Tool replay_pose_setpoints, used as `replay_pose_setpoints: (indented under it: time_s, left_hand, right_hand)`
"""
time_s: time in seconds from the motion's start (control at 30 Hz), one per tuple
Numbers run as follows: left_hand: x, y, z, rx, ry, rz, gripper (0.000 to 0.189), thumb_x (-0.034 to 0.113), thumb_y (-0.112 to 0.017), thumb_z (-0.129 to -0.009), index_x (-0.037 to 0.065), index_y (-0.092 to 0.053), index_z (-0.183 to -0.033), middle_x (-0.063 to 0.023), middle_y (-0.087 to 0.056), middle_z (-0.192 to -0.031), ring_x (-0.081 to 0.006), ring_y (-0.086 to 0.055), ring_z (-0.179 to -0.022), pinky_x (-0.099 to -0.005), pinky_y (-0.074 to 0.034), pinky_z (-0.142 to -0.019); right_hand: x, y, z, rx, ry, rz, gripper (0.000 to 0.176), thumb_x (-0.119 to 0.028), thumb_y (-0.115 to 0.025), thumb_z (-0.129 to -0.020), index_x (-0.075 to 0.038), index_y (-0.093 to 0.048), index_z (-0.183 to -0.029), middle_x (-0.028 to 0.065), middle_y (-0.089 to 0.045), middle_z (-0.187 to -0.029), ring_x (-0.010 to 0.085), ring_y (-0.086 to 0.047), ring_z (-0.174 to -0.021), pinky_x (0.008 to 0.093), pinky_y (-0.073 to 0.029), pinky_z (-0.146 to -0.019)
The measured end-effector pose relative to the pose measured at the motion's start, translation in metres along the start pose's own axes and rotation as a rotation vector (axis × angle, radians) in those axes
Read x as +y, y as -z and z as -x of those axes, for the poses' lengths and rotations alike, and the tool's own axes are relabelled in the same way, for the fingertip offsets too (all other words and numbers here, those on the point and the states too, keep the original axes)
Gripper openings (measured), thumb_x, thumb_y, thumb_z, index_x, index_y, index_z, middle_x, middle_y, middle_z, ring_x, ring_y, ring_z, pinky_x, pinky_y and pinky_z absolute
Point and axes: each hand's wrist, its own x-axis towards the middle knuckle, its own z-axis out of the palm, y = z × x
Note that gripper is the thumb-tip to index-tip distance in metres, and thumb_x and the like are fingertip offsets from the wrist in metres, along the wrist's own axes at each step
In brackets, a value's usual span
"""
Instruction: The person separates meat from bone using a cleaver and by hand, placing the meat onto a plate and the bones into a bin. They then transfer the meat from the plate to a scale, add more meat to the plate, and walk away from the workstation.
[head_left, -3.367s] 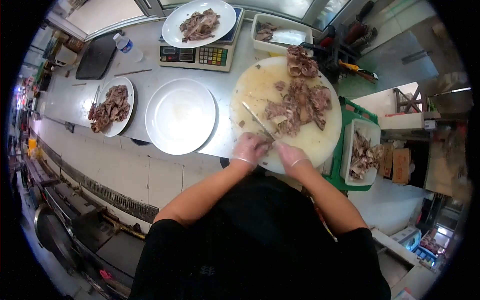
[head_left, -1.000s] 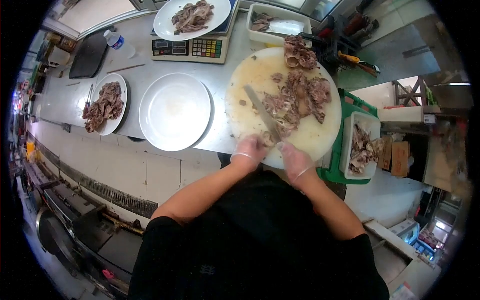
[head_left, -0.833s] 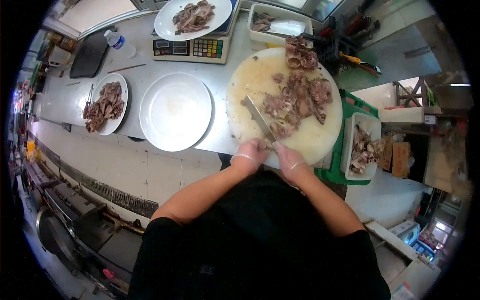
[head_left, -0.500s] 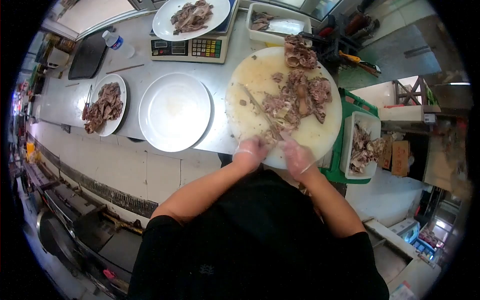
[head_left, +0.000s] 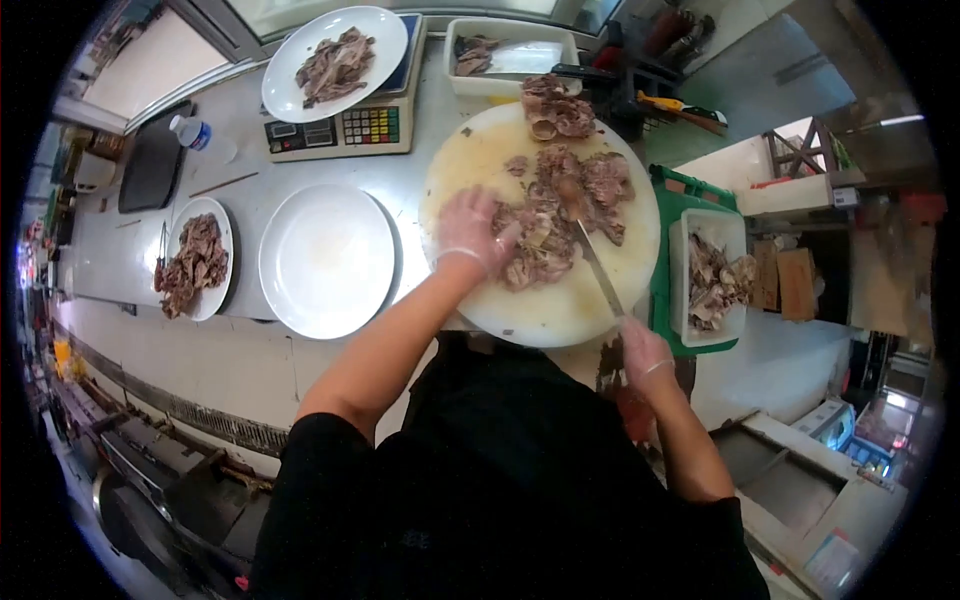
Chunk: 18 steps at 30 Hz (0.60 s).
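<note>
My right hand (head_left: pixel 646 356), in a clear plastic glove, is closed round the handle of a long knife (head_left: pixel 600 272). The blade slants up and left over the round white cutting board (head_left: pixel 590 318), its tip at the pile of cooked meat (head_left: pixel 545 235). On the left part of the board lies my left hand (head_left: pixel 472 232), also gloved, with fingers spread and the thumb side against the meat. A separate chunk of meat (head_left: pixel 556 108) sits at the board's far edge. The knife handle is mostly hidden by my fingers.
A white plate (head_left: pixel 326 300) stands left of the board. Sliced meat lies on a plate (head_left: pixel 215 300) further left and on another plate (head_left: pixel 385 62) on the scale (head_left: pixel 345 140). A tub (head_left: pixel 680 290) of scraps sits right; another tub (head_left: pixel 460 88) behind holds a cleaver (head_left: pixel 525 57).
My hands have moved apart: the left went up and left onto the board, the right moved right and down with the knife. Loose meat near the board's front edge now lies against the pile.
</note>
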Motion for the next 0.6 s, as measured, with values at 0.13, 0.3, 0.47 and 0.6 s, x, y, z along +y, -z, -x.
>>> replay_pose_setpoints:
  time_s: [0.13,0.3,0.47,0.6]
  left_hand:
    - [0.008,-0.008,-0.055,0.059,-0.119,-0.041,0.082,0.055,-0.06,-0.088,0.003,-0.037,-0.148,-0.0203,-0.03,-0.156,-0.0348,-0.022,-0.147,-0.0396,-0.02,-0.119]
    - [0.02,0.008,-0.088,-0.299,-0.351,-0.003,0.071,0.048,-0.058,-0.092,-0.003,-0.045,-0.139,-0.0237,-0.038,-0.149,-0.0377,-0.038,-0.137,-0.0412,-0.028,-0.117]
    - [0.007,-0.025,-0.048,-0.182,-0.582,0.241,0.067,0.049,-0.06,-0.089,0.002,-0.049,-0.137,-0.0229,-0.051,-0.136,-0.0407,-0.044,-0.129,-0.0448,-0.033,-0.113]
    - [0.003,-0.023,-0.028,-0.19,-0.636,0.315,0.072,0.052,-0.065,-0.084,0.005,-0.05,-0.136,-0.0228,-0.052,-0.133,-0.0398,-0.05,-0.121,-0.0475,-0.038,-0.107]
  right_hand:
    - [0.005,-0.003,-0.028,-0.02,-0.084,0.069,0.05,-0.047,-0.039,-0.1,-0.008,-0.064,-0.118,0.0279,-0.064,-0.104,0.0468,-0.06,-0.098,0.0497,-0.047,-0.085]
    - [0.006,-0.003,-0.028,0.049,-0.162,0.047,0.053,-0.048,-0.034,-0.101,-0.007,-0.066,-0.112,0.0272,-0.064,-0.106,0.0476,-0.059,-0.099,0.0493,-0.047,-0.087]
    - [0.02,-0.025,-0.019,-0.025,-0.095,-0.085,0.055,-0.047,-0.033,-0.101,-0.005,-0.065,-0.115,0.0254,-0.063,-0.114,0.0453,-0.058,-0.106,0.0477,-0.045,-0.094]
    - [-0.015,-0.01,-0.017,-0.139,-0.025,0.01,0.052,-0.044,-0.035,-0.101,-0.003,-0.064,-0.117,0.0257,-0.062,-0.117,0.0441,-0.057,-0.109,0.0473,-0.044,-0.096]
